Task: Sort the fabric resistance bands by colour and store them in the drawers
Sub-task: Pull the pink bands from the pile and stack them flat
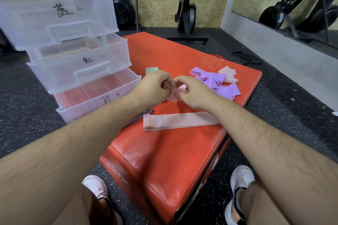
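My left hand (154, 86) and my right hand (192, 91) meet above the red box (164, 151), both gripping a crumpled pink band (173, 95). A flat stack of pink bands (179, 120) lies just in front of my hands. Several purple bands (215, 82) lie in a loose heap to the right, with another pink band (228, 75) behind them. A green band (151, 70) peeks out behind my left hand. A purple band (146, 112) shows under my left wrist. The clear drawer unit (78, 64) stands at the left with its labelled drawers pulled out.
The red box sits on a speckled black floor. My two shoes (241, 182) flank its near corner. A black exercise machine (186, 14) stands behind the box, a black strap (247, 58) lies on the floor at the right, and a mirror wall runs along the right.
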`<move>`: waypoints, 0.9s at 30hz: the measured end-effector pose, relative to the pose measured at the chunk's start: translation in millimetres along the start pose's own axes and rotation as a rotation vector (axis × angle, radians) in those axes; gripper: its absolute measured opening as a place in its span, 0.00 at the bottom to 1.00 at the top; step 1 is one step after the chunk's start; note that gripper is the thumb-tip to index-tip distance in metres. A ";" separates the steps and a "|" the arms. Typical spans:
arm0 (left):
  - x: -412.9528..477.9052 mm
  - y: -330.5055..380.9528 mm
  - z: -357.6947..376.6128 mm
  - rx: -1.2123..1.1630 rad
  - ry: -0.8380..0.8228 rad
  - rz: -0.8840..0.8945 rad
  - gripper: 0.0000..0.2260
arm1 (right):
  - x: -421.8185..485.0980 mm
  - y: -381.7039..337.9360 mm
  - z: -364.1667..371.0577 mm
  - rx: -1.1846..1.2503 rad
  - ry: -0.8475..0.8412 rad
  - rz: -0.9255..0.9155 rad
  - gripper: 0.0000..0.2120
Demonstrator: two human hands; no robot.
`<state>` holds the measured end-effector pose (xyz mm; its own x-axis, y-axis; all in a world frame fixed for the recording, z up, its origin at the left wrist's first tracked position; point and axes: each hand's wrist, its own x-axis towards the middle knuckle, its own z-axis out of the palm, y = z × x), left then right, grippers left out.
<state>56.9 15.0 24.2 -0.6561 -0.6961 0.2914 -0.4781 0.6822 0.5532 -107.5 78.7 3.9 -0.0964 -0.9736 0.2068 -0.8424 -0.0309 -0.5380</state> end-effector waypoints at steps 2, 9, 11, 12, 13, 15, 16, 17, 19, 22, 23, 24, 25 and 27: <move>-2.1 0.3 -5.9 -0.025 0.012 0.016 0.09 | 3.9 3.8 1.1 -0.038 -0.006 0.022 0.06; -7.5 -4.1 -31.6 -0.118 0.101 -0.005 0.08 | 5.3 22.2 -3.1 -0.140 0.000 0.141 0.01; -9.8 -7.4 -36.8 -0.142 0.111 -0.026 0.07 | 2.5 23.7 -13.0 -0.139 0.020 0.153 0.02; -10.7 -8.3 -39.3 -0.163 0.119 -0.037 0.07 | -0.3 23.7 -18.9 -0.158 0.036 0.152 0.03; -10.8 -10.0 -41.9 -0.192 0.132 -0.046 0.08 | -3.1 25.9 -24.9 -0.201 0.054 0.154 0.03; -10.6 -14.1 -46.3 -0.261 0.151 -0.070 0.08 | -11.4 34.7 -37.3 -0.306 0.076 0.174 0.03; -10.8 -16.2 -47.5 -0.289 0.154 -0.088 0.09 | -16.3 39.6 -43.8 -0.334 0.072 0.198 0.04; -11.8 -17.6 -48.4 -0.316 0.151 -0.107 0.09 | -20.2 46.2 -49.8 -0.342 0.062 0.213 0.05; -14.2 -19.8 -46.4 -0.350 0.125 -0.157 0.08 | -27.0 58.7 -60.5 -0.312 0.053 0.215 0.07; -20.0 -20.5 -40.6 -0.312 0.083 -0.241 0.07 | -40.3 70.1 -77.1 -0.211 0.045 0.220 0.07; -22.2 -21.0 -38.6 -0.301 0.064 -0.267 0.06 | -45.7 74.5 -81.5 -0.192 0.045 0.218 0.07; -24.6 -21.2 -36.4 -0.287 0.039 -0.281 0.06 | -50.6 78.8 -85.2 -0.186 0.041 0.212 0.06; -27.0 -21.8 -33.7 -0.261 0.009 -0.283 0.06 | -54.9 82.6 -88.2 -0.192 0.031 0.198 0.06; -31.5 -22.4 -26.0 -0.176 -0.049 -0.268 0.05 | -61.4 87.4 -90.2 -0.214 -0.003 0.196 0.06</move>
<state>103.4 15.8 22.8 -0.5497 -0.8314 0.0813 -0.5326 0.4238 0.7326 -223.0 156.2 17.9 -0.2666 -0.9571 0.1135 -0.9008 0.2056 -0.3824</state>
